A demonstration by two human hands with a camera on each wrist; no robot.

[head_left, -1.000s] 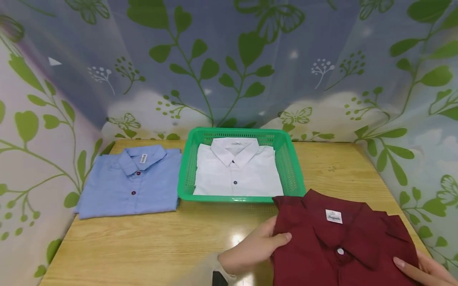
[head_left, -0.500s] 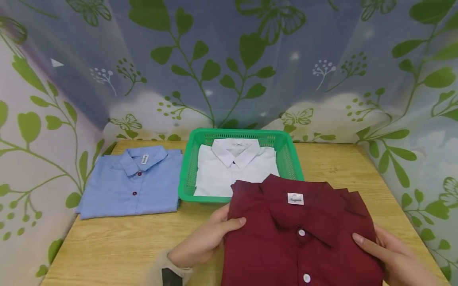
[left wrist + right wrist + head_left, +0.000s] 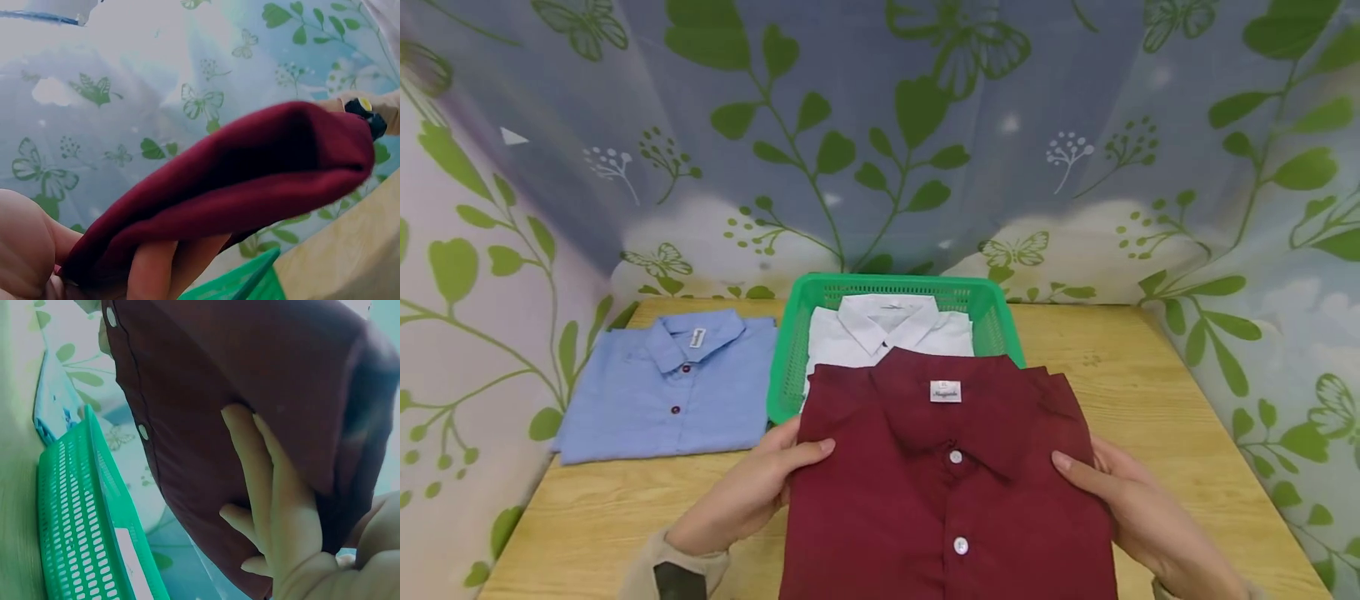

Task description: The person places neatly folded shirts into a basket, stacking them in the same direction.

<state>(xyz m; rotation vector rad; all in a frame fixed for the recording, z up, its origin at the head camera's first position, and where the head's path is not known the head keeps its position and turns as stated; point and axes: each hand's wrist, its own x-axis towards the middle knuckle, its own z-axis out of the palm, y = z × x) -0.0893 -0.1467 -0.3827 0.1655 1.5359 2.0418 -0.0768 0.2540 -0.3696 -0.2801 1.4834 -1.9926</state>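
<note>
A folded dark red shirt [image 3: 880, 500] with white buttons and a white collar label is held up between both hands, in front of the basket. My left hand [image 3: 748, 487] grips its left edge, thumb on top and fingers beneath. On the opposite edge my right hand [image 3: 1142, 508] holds it the same way; its fingers [image 3: 250, 462] spread under the cloth in the right wrist view. Behind the red shirt, a folded white shirt [image 3: 835, 337] lies in a green plastic basket [image 3: 784, 367]. The red shirt hides the basket's front and the white shirt's lower part.
To the left of the basket a folded blue shirt [image 3: 640, 408] lies on the wooden table [image 3: 602, 525]. A leaf-and-butterfly patterned curtain [image 3: 865, 150] rises behind the table and along both sides.
Both hands have carried the red shirt leftward and slightly up, from the right side of the table to in front of the basket. The blue shirt, white shirt and basket stay put.
</note>
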